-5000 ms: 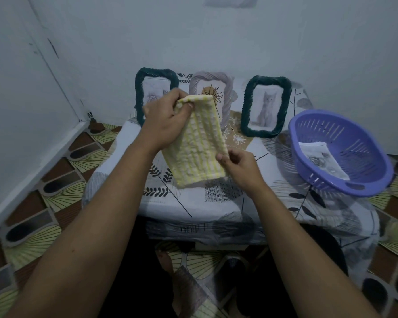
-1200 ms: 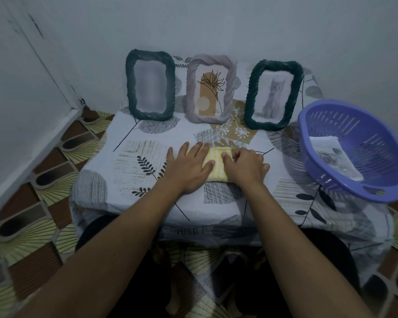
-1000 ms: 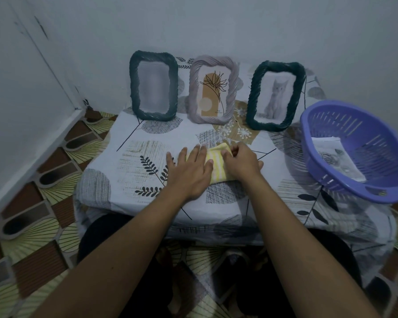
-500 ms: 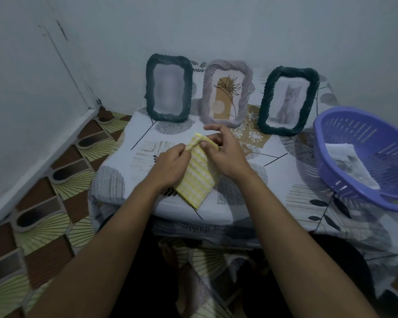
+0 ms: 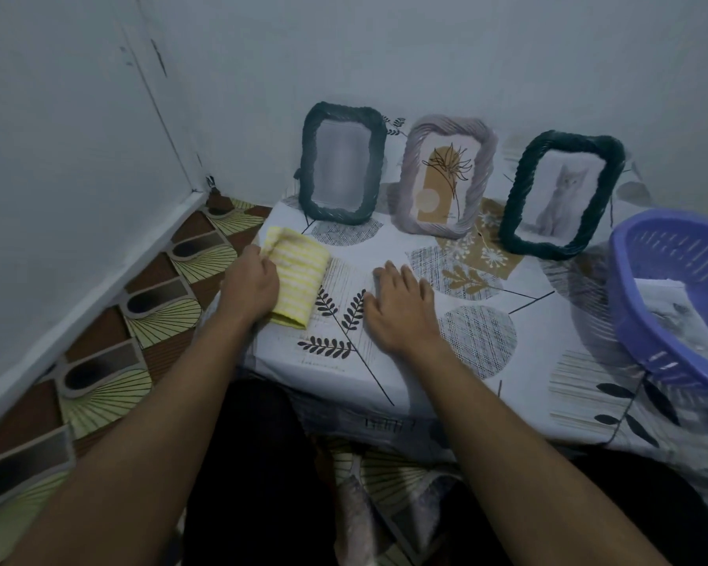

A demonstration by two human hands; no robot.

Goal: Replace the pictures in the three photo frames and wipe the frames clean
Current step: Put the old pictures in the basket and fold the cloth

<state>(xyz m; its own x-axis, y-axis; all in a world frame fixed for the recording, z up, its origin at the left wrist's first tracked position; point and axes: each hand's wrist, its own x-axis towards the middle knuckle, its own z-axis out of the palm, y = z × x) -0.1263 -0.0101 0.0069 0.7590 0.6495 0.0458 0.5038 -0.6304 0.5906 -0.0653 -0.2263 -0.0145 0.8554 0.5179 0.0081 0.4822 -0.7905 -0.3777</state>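
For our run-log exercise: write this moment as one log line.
left hand: grips yellow cloth | right hand: flat on tablecloth | three frames: upright, untouched

the scene is dim, with a cold blue-grey cast and soft, even light whose source stays out of view. a faint shadow lies on the tablecloth (image 5: 487, 320) beside the purple basket (image 5: 626, 296). the picture (image 5: 340, 167) in the left dark green frame (image 5: 308, 169) is a grey smear. the basket's near rim is streaked with blur. the wide lens bows the wall seam (image 5: 162, 112) and stretches the lower edges.
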